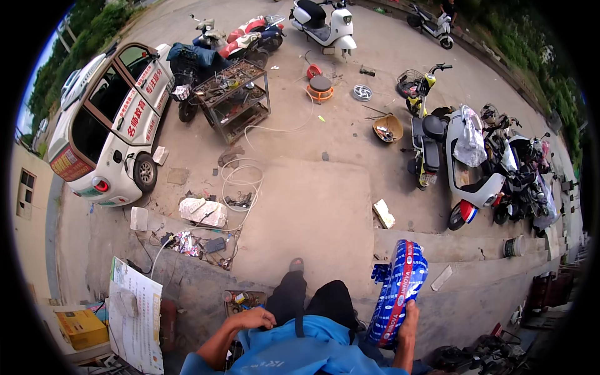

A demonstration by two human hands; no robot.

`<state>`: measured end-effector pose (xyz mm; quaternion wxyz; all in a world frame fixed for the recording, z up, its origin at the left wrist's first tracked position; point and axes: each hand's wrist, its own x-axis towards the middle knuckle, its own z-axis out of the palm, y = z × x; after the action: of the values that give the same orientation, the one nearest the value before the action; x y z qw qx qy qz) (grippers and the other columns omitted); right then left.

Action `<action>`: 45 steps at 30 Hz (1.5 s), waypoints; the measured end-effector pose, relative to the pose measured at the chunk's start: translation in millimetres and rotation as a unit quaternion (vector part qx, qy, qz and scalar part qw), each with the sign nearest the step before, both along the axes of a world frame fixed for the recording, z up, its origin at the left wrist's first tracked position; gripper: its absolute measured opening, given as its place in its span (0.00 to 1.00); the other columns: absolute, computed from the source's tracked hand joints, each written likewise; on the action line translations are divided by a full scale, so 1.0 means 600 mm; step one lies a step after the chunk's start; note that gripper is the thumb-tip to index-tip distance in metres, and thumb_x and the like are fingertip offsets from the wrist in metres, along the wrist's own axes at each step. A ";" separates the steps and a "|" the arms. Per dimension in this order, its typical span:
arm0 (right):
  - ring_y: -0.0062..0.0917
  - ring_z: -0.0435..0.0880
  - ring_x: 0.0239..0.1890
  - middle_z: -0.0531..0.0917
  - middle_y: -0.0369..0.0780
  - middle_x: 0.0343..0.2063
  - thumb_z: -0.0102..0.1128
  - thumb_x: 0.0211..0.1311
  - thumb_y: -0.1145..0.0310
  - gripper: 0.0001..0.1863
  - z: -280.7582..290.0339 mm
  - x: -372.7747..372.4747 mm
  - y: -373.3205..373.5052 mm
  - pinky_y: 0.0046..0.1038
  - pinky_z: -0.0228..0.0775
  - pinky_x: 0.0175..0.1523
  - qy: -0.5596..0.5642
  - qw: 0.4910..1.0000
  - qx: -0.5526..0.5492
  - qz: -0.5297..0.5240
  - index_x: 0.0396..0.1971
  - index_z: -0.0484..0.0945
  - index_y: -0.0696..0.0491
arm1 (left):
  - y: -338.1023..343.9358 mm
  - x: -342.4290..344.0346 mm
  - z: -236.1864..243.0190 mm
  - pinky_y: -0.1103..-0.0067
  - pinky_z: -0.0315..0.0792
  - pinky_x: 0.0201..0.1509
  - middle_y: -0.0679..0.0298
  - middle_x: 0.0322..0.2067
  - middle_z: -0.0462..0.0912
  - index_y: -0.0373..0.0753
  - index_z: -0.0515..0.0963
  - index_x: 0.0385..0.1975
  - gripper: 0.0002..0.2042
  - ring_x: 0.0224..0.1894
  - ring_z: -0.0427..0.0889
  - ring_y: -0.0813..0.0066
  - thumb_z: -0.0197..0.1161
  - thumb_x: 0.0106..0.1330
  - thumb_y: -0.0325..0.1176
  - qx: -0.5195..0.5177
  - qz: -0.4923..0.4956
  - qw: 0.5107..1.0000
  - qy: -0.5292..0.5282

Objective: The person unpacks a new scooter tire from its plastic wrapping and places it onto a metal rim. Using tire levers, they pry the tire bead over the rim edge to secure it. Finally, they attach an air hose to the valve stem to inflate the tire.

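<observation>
On the right, my right hand (409, 325) grips a tyre wrapped in blue and white printed film (392, 297) with a red stripe along its length. The tyre stands tilted beside my right leg, and a loose blue tail of wrapping sticks out on its left side. My thumb side shows along its lower right edge, while the far fingers are hidden behind it. At my waist, my left hand (253, 319) is closed, its fingers curled by the dark trousers and the blue shirt (306, 344). Whatever those fingers may hold is hidden.
Concrete steps drop to a yard ahead. A white van (115, 125) and a metal tool rack (234, 94) stand left. Parked scooters (475, 169) line the right. A pale hose (240, 181) coils on the ground, near a white block (203, 212). A board (134, 312) leans at lower left.
</observation>
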<state>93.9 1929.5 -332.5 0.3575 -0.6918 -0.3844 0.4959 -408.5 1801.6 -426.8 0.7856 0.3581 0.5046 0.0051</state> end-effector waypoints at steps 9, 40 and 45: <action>0.27 0.91 0.34 0.91 0.45 0.40 0.51 0.79 0.32 0.42 -0.097 0.035 0.357 0.31 0.85 0.42 0.031 0.993 -0.068 -0.091 0.53 0.83 0.65 | 0.458 0.011 -0.150 0.76 0.76 0.53 0.66 0.40 0.90 0.34 0.88 0.47 0.13 0.46 0.84 0.77 0.68 0.65 0.31 0.031 -0.019 0.999 -0.010; 0.25 0.90 0.35 0.91 0.44 0.41 0.51 0.76 0.27 0.46 -0.567 -0.104 1.922 0.30 0.85 0.43 0.073 0.996 -0.009 -0.050 0.56 0.81 0.64 | 2.044 -0.118 -0.637 0.80 0.68 0.44 0.73 0.33 0.82 0.36 0.84 0.38 0.06 0.37 0.75 0.83 0.64 0.65 0.29 0.069 0.129 0.989 -0.006; 0.23 0.87 0.39 0.89 0.42 0.43 0.53 0.79 0.33 0.40 -0.670 -0.149 2.204 0.31 0.80 0.49 -0.019 0.998 -0.060 0.026 0.56 0.81 0.63 | 2.305 -0.094 -0.694 0.79 0.63 0.37 0.76 0.29 0.75 0.37 0.81 0.35 0.05 0.33 0.69 0.85 0.61 0.62 0.29 0.075 0.080 0.993 -0.040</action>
<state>4.5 3252.0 -734.7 0.2951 -0.7110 -0.3790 0.5136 -465.1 3184.9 -843.1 0.7732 0.3735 0.4983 0.1200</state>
